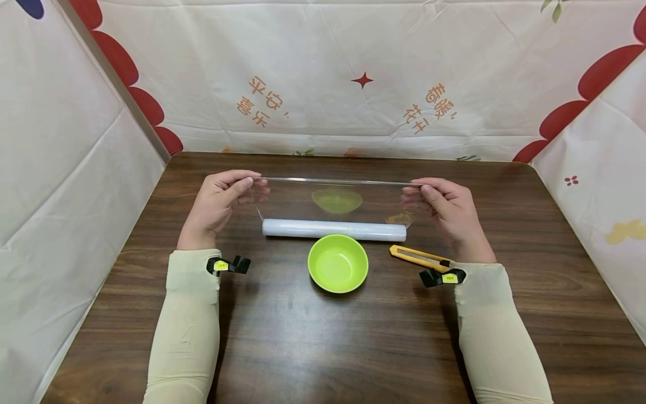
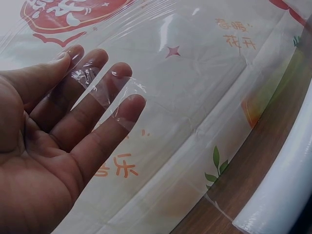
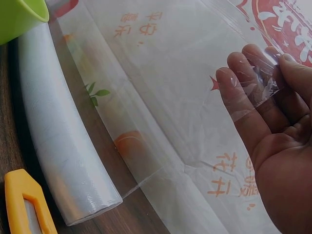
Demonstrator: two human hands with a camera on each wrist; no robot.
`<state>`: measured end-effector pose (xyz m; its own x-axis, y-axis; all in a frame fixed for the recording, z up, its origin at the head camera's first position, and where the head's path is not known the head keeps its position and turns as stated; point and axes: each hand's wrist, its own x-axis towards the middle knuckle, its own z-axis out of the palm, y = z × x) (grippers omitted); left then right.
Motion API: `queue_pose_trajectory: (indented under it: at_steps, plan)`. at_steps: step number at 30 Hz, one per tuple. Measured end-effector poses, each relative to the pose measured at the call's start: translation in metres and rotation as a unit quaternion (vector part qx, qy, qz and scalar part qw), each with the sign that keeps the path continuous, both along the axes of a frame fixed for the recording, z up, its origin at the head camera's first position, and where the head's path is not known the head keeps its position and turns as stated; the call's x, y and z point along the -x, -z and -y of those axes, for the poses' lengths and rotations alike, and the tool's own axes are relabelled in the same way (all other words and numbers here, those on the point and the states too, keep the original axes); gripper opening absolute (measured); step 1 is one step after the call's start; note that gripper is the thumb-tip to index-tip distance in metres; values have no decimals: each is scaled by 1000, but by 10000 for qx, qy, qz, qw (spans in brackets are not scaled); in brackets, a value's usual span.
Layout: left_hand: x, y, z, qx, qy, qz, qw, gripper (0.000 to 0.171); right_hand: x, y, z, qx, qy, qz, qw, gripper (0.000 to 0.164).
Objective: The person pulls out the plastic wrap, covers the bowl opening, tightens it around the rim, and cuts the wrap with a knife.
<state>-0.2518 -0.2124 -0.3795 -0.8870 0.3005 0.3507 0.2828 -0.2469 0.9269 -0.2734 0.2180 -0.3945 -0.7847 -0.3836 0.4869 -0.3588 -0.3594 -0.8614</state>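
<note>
- Our left hand [image 1: 217,205] and right hand [image 1: 451,216] each pinch a corner of a thin, clear plastic film [image 1: 333,199], probably held wide to tension it evenly.
- The film spans between our hands, running down to a white cylindrical roll [image 1: 334,229] lying crosswise on the brown wood-grain worktop [image 1: 303,348].
- A round lime-green bowl [image 1: 338,264] sits on our side of the roll, seemingly centred for easy access.
- A yellow utility knife [image 1: 419,258] lies near our right wrist, presumably for reach.
</note>
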Motion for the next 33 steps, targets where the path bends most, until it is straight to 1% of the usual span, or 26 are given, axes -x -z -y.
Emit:
queue_pose_trajectory:
  at_steps: [11, 19, 23, 26, 28, 33]
  plan:
    - [-2, -2, 0, -46, 35, -56, 10000, 25, -3, -3, 0, 6, 8, 13, 10000, 27]
    - [-3, -2, 0, 56, -92, 5, 9999, 26, -4, -3, 1, -30, 41, -5, 10000, 27]
    - [-5, 2, 1, -91, 97, 26, 9999, 23, -6, -3, 1, -110, 21, -18, 9999, 27]
    - [-13, 5, 2, -266, 357, 66, 9990, 23, -13, -2, 2, -146, -68, -4, 9999, 27]
    - [-18, 6, 3, -289, 452, 74, 9985, 22, -18, -1, 1, -172, -124, 3, 9998, 27]
    - [-34, 7, 7, -193, 613, 22, 9979, 21, -31, -2, -1, -256, -365, -105, 9990, 27]
